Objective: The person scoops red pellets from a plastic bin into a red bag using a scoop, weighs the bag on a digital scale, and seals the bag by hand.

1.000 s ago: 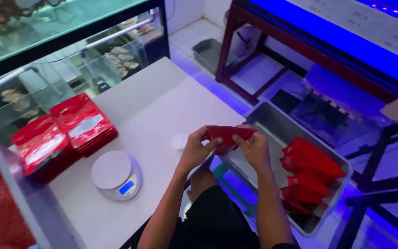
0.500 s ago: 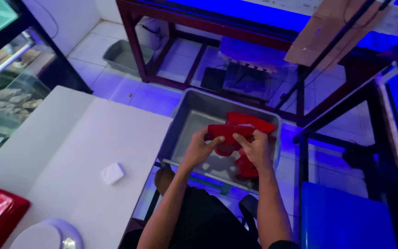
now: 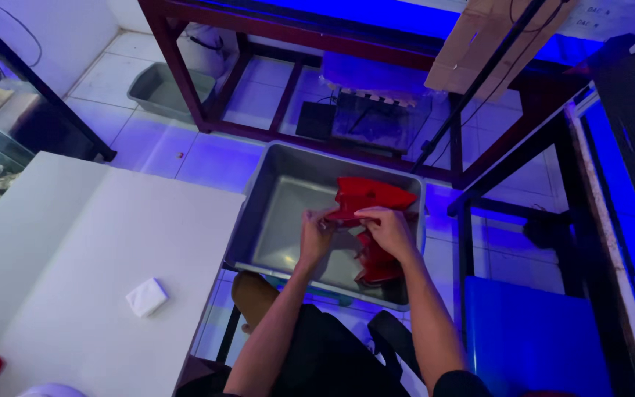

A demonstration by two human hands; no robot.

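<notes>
I see the red pouch [image 3: 367, 197] held over the grey plastic tub [image 3: 282, 192], pinched at its near edge by both hands: left hand [image 3: 316, 234] and right hand [image 3: 386, 231] each closed on it, likely to keep it flat above the other red pouches [image 3: 376, 263] stacked below. My arms hide most of that stack. A small white pad [image 3: 146, 297] lies on the white table [image 3: 112, 242].
</notes>
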